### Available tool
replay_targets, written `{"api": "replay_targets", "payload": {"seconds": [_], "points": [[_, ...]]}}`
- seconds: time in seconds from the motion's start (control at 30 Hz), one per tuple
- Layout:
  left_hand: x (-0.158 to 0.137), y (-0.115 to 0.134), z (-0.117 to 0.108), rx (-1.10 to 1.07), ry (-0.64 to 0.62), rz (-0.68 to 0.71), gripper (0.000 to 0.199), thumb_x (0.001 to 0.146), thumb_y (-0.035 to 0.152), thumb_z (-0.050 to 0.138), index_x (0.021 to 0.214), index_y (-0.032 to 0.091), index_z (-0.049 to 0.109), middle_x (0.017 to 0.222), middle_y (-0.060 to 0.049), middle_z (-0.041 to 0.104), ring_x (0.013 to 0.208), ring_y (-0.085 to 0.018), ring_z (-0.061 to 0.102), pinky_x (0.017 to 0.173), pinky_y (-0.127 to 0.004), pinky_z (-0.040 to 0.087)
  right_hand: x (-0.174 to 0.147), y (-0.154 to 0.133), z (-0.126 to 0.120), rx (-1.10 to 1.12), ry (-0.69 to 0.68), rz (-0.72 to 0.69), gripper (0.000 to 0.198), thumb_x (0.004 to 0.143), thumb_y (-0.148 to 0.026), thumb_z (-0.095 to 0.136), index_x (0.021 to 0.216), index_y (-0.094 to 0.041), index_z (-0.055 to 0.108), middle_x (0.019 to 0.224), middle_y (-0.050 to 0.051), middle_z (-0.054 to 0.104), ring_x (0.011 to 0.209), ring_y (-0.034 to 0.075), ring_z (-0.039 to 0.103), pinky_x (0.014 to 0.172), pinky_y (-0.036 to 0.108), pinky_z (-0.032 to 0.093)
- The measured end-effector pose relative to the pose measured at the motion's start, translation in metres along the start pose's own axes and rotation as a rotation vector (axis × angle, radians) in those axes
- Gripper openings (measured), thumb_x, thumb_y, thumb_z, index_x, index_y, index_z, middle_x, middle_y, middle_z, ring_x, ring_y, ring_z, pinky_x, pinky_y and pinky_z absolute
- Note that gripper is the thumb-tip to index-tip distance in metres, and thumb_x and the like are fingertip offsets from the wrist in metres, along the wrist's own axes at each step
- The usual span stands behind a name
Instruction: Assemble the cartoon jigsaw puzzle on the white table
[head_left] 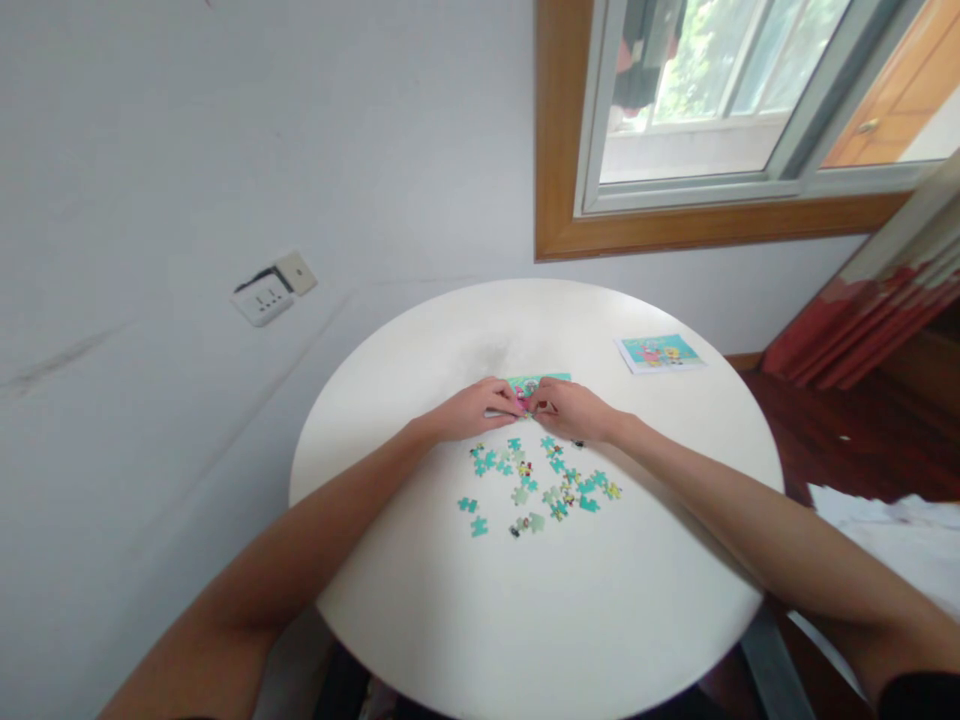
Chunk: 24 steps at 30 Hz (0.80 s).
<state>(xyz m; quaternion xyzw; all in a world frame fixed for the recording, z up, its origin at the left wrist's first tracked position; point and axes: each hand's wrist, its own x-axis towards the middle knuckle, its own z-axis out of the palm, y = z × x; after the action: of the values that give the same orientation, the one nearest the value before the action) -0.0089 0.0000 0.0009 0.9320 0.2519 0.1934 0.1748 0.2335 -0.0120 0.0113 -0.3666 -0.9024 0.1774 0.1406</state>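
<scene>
Both hands are working over a jigsaw puzzle (523, 384) that is lying partly assembled on a round white surface (540, 610). The puzzle is sitting roughly midway between the left and right edges, nearer the far edge than the near one, and is showing a teal strip along its far side and a pink patch in its middle.

Left hand (481, 407): reaching in from the left; thumb and forefinger are leaving a small gap, their tips resting at the puzzle's near left part. Cannot tell whether they are pinching a piece.

Right hand (571, 408): lying over the puzzle's right part, fingers curling inward, thumb and fingertips bunching close to the left fingertips. Cannot tell whether a piece is being gripped; the fingers are hiding the contact.

Loose pieces (589, 505): scattering between the puzzle and the near edge, mostly teal, some pale green, several bearing yellow or dark marks. A few are lying apart toward the left edge; the densest group is lying right of the middle, some pieces touching or overlapping.

Picture card (660, 353): lying flat near the far right edge, well apart from the pieces, showing pink and yellow figures on teal.
</scene>
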Motion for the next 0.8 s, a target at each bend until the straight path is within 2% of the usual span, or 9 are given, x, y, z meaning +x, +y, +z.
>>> {"api": "replay_targets", "payload": {"seconds": [0.23, 0.47, 0.8], "points": [[-0.001, 0.0, 0.0, -0.007, -0.008, 0.001, 0.023, 0.093, 0.032, 0.06, 0.112, 0.027, 0.072, 0.105, -0.007, 0.064, 0.102, -0.019, 0.058, 0.093, -0.034, 0.044, 0.001, 0.004, -0.008, 0.024, 0.033, 0.008, 0.014, 0.084, -0.02, 0.062, 0.093, -0.019, 0.072, 0.093, 0.006, 0.065, 0.081, 0.016, 0.057, 0.074, 0.026, 0.04], [0.002, 0.008, 0.001, 0.059, 0.03, -0.024, 0.029, 0.097, 0.034, 0.052, 0.122, 0.029, 0.067, 0.109, -0.008, 0.06, 0.106, -0.02, 0.052, 0.099, -0.038, 0.04, 0.0, 0.021, -0.025, 0.085, 0.309, 0.18, 0.019, 0.09, -0.022, 0.052, 0.091, -0.015, 0.069, 0.083, 0.006, 0.069, 0.069, 0.014, 0.054, 0.07, 0.025, 0.04], [0.006, 0.017, 0.002, 0.153, 0.005, 0.017, 0.029, 0.096, 0.035, 0.053, 0.12, 0.028, 0.069, 0.112, -0.009, 0.056, 0.109, -0.022, 0.047, 0.102, -0.04, 0.037, 0.001, 0.026, -0.02, 0.112, 0.315, 0.219, 0.02, 0.088, -0.024, 0.052, 0.083, -0.015, 0.07, 0.078, 0.005, 0.07, 0.065, 0.013, 0.054, 0.066, 0.024, 0.038]]}}
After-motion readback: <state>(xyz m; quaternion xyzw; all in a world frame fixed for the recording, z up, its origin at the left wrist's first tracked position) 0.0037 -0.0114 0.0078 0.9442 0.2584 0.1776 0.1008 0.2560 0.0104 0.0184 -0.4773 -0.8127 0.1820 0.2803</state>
